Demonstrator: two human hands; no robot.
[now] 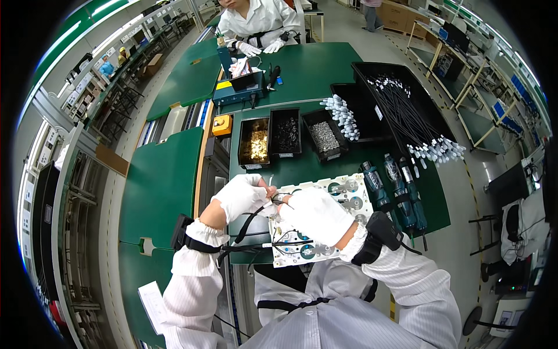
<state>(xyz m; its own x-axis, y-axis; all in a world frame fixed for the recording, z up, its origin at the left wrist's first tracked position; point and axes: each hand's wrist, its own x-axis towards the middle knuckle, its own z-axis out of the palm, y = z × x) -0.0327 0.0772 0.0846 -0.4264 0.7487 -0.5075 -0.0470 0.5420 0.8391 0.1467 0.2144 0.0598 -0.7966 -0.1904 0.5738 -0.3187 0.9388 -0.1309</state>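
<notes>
My left hand (237, 199) and my right hand (317, 216) wear white gloves with some fingertips bare. They come together over the left part of a white plate (281, 259) fitted with round, disc-like parts. Both hands are closed, fingertips pinching a thin black cable (249, 225) that has white pieces near its end. The exact grip is partly hidden by the fingers. More black cables (247, 248) run off the plate's left edge toward my left wrist. Black straps with small modules circle both wrists.
Beyond the plate stand black bins of brass parts (256, 146), black rings (285, 131) and silver fasteners (324, 136). Several electric screwdrivers (401, 195) lie to the right. A large black tray (363, 72) holds white-tipped cables. Across the bench sits another gloved person (261, 29).
</notes>
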